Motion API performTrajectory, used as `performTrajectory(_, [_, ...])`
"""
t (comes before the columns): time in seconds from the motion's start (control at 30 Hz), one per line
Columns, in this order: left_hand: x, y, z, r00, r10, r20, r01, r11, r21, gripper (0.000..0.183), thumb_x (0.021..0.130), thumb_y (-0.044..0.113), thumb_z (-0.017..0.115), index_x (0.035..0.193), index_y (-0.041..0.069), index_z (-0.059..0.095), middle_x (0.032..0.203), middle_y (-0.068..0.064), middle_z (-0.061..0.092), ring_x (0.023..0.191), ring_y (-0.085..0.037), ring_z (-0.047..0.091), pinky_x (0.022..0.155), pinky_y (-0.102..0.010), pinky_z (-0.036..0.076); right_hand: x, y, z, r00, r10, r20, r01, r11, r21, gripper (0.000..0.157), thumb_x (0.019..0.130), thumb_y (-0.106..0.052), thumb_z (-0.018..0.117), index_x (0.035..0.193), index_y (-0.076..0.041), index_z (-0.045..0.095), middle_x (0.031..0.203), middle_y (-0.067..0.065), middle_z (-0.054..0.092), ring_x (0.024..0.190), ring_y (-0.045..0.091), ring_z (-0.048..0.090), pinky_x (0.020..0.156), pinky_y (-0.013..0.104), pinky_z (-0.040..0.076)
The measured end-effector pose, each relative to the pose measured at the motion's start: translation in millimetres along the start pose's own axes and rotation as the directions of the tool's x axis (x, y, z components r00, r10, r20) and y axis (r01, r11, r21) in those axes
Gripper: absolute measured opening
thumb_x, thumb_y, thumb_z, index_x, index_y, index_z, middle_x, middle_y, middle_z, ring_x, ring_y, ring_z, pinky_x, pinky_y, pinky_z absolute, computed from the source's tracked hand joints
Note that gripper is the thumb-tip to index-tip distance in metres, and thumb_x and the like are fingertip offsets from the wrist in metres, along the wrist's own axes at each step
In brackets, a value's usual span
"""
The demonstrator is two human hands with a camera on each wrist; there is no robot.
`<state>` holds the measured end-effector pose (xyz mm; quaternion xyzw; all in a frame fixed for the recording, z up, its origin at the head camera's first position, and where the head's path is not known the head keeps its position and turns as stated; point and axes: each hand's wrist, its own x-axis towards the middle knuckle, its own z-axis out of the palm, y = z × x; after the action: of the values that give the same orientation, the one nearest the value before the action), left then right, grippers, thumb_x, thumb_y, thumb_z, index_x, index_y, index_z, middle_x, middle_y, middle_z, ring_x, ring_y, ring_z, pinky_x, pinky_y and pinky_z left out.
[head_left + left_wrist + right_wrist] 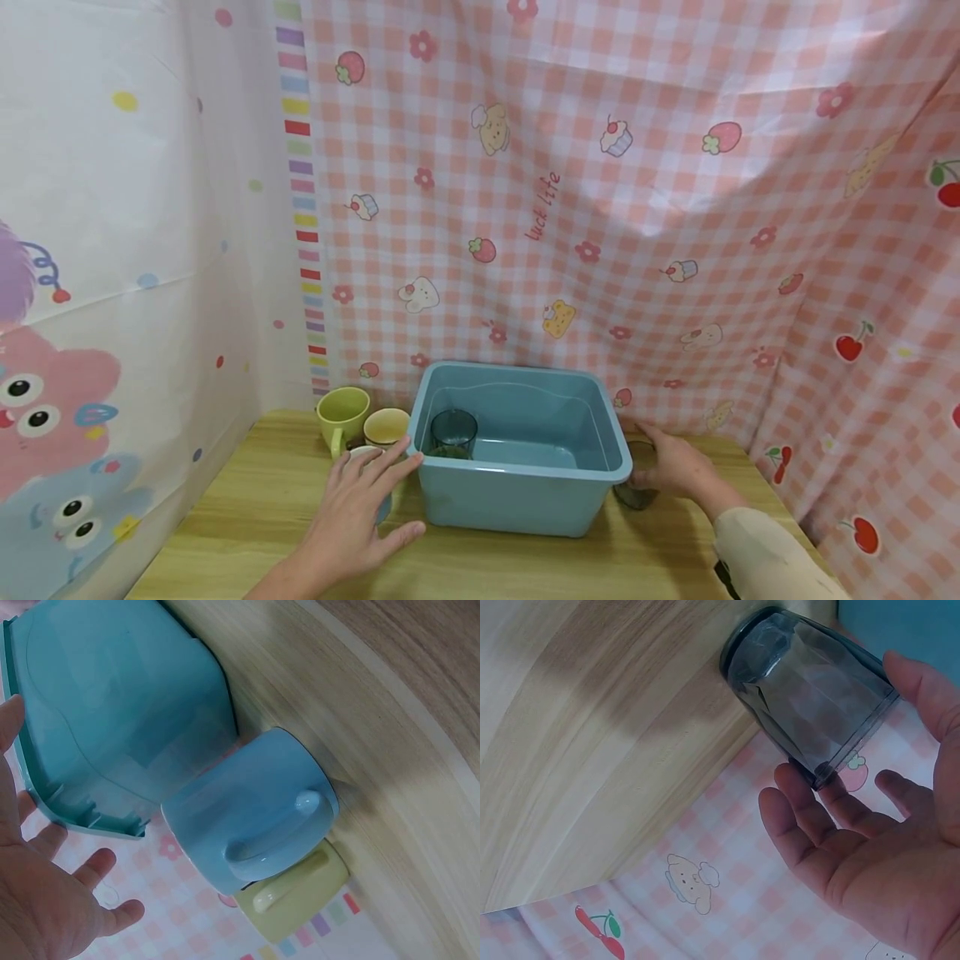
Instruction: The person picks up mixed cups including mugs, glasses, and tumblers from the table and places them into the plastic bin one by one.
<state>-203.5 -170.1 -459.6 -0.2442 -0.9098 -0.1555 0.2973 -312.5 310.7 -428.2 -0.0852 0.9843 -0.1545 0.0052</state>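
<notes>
In the head view a blue bin (517, 502) stands on the wooden table (487, 571); inside, at its left end, is a dark tinted tumbler (453, 427), with a greenish shape in front, partly hidden by the rim. The left hand (351, 510) reaches toward that end, fingers spread and gripping nothing. A yellow-green mug (342, 417) and a cream cup (386, 427) stand just left of the bin. The right hand (678, 467) is at a smoky glass (637, 498) right of the bin. The checked cloth (660, 208) behind reads "luck life".

The left wrist view adds a blue mug (247, 806) and its handle — mostly hidden from above.

The right wrist view shows the smoky glass's faceted sides and thick base — thumb and fingers curled round its rim, the glass upright on the table.
</notes>
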Motion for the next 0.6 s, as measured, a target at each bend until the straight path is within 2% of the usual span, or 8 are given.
performTrajectory(0.27, [-0.1,0.7,0.2,1.000,0.005,-0.008,-0.005,1.000,0.002,0.077,0.080,0.066,0.068,0.147,0.034,0.046,0.157,0.004,0.042,0.127,-0.032,0.050,0.105,-0.075,0.026,-6,4,-2.0,1.000,0.008,-0.026,-0.008,1.000,-0.002,0.104,0.070,-0.034,0.085,0.152,-0.002,0.031,0.139,0.035,0.049,0.123,0.054,0.050,0.091,0.064,0.048])
performTrajectory(0.6, [-0.1,0.9,1.3,1.000,-0.003,-0.005,0.003,1.000,0.002,0.078,0.080,0.067,0.068,0.147,0.035,0.045,0.158,0.005,0.041,0.128,-0.031,0.050,0.105,-0.075,0.025,-11,14,-6.2,0.998,0.023,-0.057,-0.021,0.999,0.037,0.105,0.074,-0.034,0.083,0.153,0.004,0.025,0.139,0.043,0.042,0.120,0.059,0.048,0.089,0.063,0.048])
